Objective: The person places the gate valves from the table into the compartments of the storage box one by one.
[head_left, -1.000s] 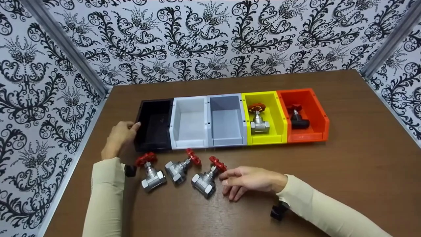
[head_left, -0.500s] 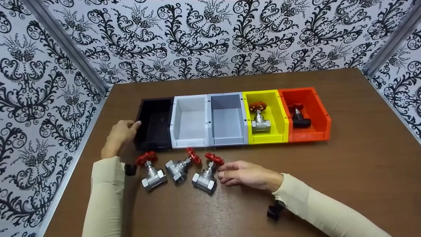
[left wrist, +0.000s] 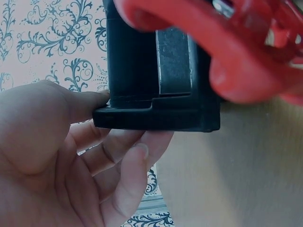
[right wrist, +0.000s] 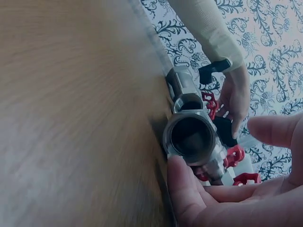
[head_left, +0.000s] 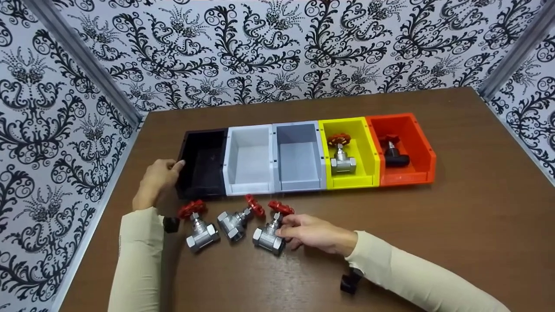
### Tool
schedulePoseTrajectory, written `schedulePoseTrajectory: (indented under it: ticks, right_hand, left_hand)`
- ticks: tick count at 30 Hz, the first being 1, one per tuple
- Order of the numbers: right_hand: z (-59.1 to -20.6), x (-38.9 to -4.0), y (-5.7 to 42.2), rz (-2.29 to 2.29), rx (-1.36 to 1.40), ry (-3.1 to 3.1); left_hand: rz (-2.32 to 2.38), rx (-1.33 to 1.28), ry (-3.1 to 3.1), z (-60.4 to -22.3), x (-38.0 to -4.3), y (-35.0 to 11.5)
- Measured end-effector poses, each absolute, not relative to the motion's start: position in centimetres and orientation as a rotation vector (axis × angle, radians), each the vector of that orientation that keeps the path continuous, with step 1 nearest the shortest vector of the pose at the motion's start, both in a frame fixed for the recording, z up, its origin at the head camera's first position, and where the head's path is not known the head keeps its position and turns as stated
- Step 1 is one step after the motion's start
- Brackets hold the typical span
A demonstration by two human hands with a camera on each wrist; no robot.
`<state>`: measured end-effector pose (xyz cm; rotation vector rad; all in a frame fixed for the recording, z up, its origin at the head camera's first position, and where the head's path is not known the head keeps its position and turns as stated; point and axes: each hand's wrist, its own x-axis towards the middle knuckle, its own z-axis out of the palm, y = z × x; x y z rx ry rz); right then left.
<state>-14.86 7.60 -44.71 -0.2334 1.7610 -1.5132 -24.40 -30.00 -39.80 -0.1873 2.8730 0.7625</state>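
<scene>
My left hand [head_left: 159, 175] grips the left wall of the black bin [head_left: 204, 171], thumb at the rim; in the left wrist view its fingers [left wrist: 135, 161] curl beneath the bin's edge. My right hand [head_left: 318, 234] reaches the rightmost metal valve [head_left: 269, 239], which lies on the table with its red handwheel [head_left: 282, 208] pointing away. In the right wrist view one fingertip [right wrist: 177, 165] is right at the valve's round open end, while another digit [right wrist: 272, 130] stands well apart. Two similar valves lie to the left: a middle valve [head_left: 234, 224] and a left valve [head_left: 201, 234].
Joined to the black bin, in a row, are a white bin [head_left: 251, 188], a grey bin [head_left: 300, 185], a yellow bin [head_left: 353, 182] holding a valve [head_left: 342, 164], and a red-orange bin [head_left: 405, 178] holding a black-bodied valve [head_left: 396, 160]. Patterned walls [head_left: 277, 56] enclose the brown table [head_left: 477, 173].
My right hand has moved left onto the rightmost valve, which has turned slightly so its handwheel shifted left. The left hand has stayed on the black bin.
</scene>
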Motion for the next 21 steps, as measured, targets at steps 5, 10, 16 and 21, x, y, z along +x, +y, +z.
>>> schedulePoseTrajectory:
  ticks: [5, 10, 16, 21]
  right_hand:
    - [-44.7, -14.9, 7.0, -1.535, -0.208, 1.784]
    - [-44.8, -14.7, 6.3, -1.612, -0.158, 1.766]
    - [-44.5, -14.8, 5.8, -1.671, -0.14, 1.761]
    - [-44.4, -15.1, 5.7, -1.688, -0.136, 1.731]
  left_hand:
    - [0.745, -0.188, 2.893, -39.8, -24.5, -29.9]
    - [0.743, -0.202, 2.899, -39.9, -24.3, -29.8]
    - [0.739, -0.184, 2.929, -39.9, -24.2, -29.7]
    - [0.734, -0.171, 2.951, -39.9, -24.2, -29.8]
